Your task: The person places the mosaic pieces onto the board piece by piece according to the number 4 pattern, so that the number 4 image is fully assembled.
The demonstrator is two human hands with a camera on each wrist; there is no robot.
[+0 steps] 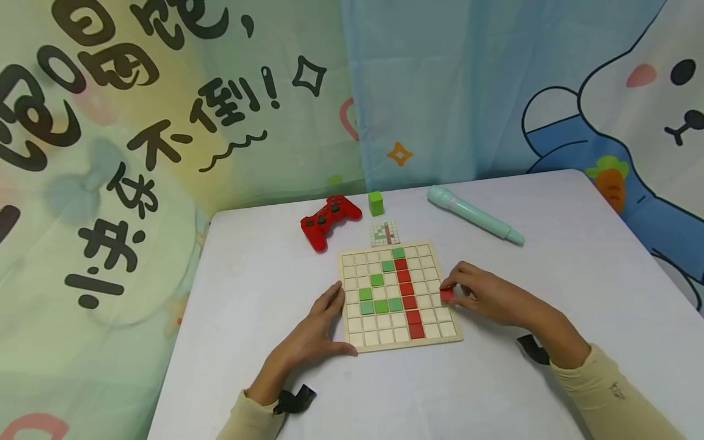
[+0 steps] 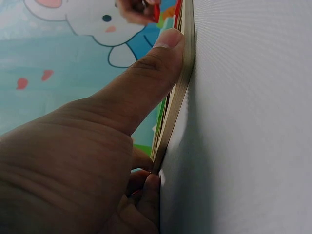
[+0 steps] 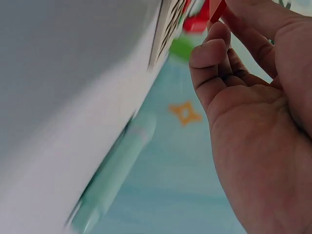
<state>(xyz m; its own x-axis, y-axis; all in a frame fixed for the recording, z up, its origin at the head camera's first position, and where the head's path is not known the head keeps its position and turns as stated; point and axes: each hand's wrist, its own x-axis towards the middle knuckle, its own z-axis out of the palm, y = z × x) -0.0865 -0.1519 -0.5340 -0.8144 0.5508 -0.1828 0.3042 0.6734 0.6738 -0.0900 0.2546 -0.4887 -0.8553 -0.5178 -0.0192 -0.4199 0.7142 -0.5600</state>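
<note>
A square wooden grid board [image 1: 370, 338] lies on the table with green and red tiles set in some cells. The red tiles [image 1: 408, 302] form a long column, while the green tiles [image 1: 381, 306] make a slanting line and a short row. My left hand [image 1: 308, 333] grips the board's near left corner, thumb at the front edge and fingers along the left side. In the left wrist view the thumb [image 2: 141, 80] presses against the board's edge. Between thumb and fingers, my right hand [image 1: 489, 293] pinches a red tile [image 3: 216, 9] over the board's right edge.
Behind the board lies a small pattern card [image 1: 384, 233] with a similar picture. A green block [image 1: 376, 203] stands near the back edge, beside a red game controller [image 1: 330, 220]. Back right is a mint-green microphone-shaped object [image 1: 475, 215]. A printed cloth [image 1: 275, 153] hangs behind the white table [image 1: 242, 275].
</note>
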